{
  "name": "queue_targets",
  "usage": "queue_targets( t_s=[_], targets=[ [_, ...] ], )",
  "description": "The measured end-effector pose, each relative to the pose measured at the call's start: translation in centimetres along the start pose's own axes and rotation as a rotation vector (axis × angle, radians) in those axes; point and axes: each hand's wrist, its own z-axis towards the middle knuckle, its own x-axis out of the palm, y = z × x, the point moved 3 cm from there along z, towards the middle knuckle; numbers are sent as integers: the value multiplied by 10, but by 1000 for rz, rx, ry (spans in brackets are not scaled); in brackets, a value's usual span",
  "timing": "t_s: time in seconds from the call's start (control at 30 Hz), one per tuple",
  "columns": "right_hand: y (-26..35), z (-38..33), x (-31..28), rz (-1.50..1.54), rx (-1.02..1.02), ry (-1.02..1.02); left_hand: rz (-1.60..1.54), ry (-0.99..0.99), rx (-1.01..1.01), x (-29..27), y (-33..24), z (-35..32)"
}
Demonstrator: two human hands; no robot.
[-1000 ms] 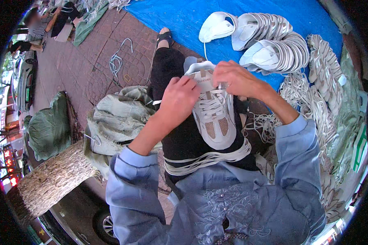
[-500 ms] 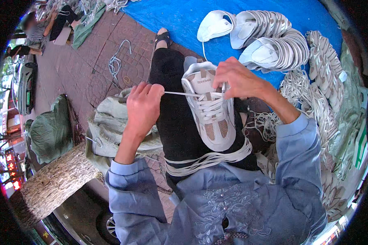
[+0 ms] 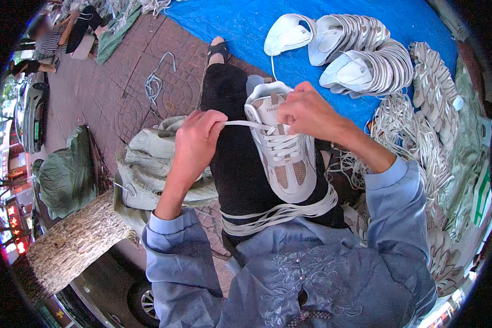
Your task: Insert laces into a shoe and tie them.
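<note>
A white and beige sneaker upper (image 3: 293, 180) rests on my lap, its toe toward me and its tongue away. Flat white lace (image 3: 240, 123) criss-crosses its front and runs out to the left from the top rows. My left hand (image 3: 197, 141) is closed on that lace, left of the sneaker. Over the tongue and upper right eyelets, my right hand (image 3: 314, 113) has its fingers pinched together; what lies between its fingertips is hidden. A bundle of loose white laces (image 3: 279, 213) drapes across my thighs, below the toe.
Rows of nested uppers (image 3: 385, 68) lie on a blue sheet (image 3: 213, 19), far right. Tangled laces (image 3: 402, 126) pile to my right. At left are a cloth sack (image 3: 153, 150), a tree trunk (image 3: 79, 243) and a green bundle (image 3: 68, 177). A seated person (image 3: 52, 41) is farther off.
My right hand has shifted slightly left, over the tongue. My left hand has moved a little right, and the lace between them now sags where it was taut.
</note>
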Motion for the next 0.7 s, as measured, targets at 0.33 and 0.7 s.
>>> queue_targets(
  t_s=[0.33, 0.7],
  targets=[
    [17, -2, -19, 101, 8, -151, 286, -11, 382, 47, -26, 9],
    [-2, 9, -27, 756, 360, 203, 301, 106, 378, 53, -27, 20]
  ],
)
